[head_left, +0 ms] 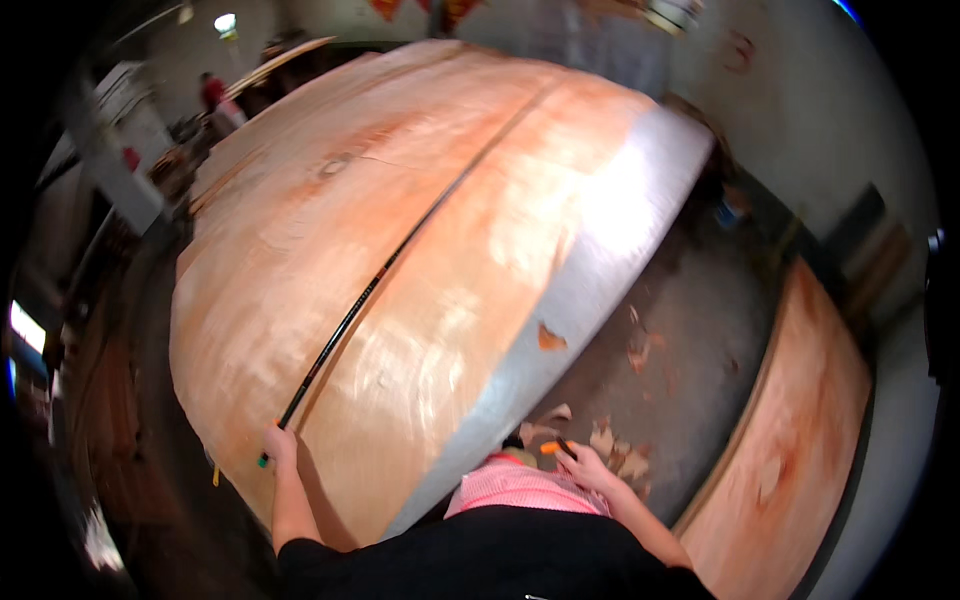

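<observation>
A long, thin black pole [376,277] with a green butt end slants across a large sheet of pale reddish wood veneer [300,240]. My left hand [281,444] is closed round the pole near its butt, over the near left part of the sheet. The far part of the pole blurs into the wood. In my right hand [590,468], close to my body and right of the sheet's grey edge strip [530,345], is a small orange-and-black tool [558,448]. Its exact kind is unclear. A brown torn patch [550,338] shows on the grey strip.
Torn veneer scraps [620,455] litter the grey floor [690,330] on my right. Another wooden panel [790,430] stands beyond them, near a pale wall [800,120]. At the far left, a person in red [213,92] is near stacked boards [280,62].
</observation>
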Demonstrator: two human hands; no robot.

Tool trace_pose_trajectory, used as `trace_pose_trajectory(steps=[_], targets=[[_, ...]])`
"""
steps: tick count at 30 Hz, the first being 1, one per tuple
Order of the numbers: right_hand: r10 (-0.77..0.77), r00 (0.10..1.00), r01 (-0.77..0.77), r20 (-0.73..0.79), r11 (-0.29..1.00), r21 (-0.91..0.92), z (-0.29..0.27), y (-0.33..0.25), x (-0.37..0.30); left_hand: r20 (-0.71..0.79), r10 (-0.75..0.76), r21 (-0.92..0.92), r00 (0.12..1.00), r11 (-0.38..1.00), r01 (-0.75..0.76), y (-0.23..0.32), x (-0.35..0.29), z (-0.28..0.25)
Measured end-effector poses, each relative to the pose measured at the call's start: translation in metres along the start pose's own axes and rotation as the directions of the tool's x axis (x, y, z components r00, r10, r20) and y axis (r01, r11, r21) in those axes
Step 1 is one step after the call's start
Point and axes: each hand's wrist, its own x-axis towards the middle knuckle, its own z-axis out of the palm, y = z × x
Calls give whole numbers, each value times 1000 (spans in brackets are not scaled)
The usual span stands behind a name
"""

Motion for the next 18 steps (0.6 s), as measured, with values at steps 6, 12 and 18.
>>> trace_pose_trajectory(steps=[6,12,18], targets=[[-19,998,15,-57,997,-76,-81,-63,44,-350,147,6,925,988,-155,128,24,39],[-53,996,56,-66,998,35,-142,-95,117,-141,636,-292,758,705,-646,288,-22,97],[-173,939,174,-296,984,-24,-243,-92,199,181,747,-524,640,624,-580,383,-87,75]])
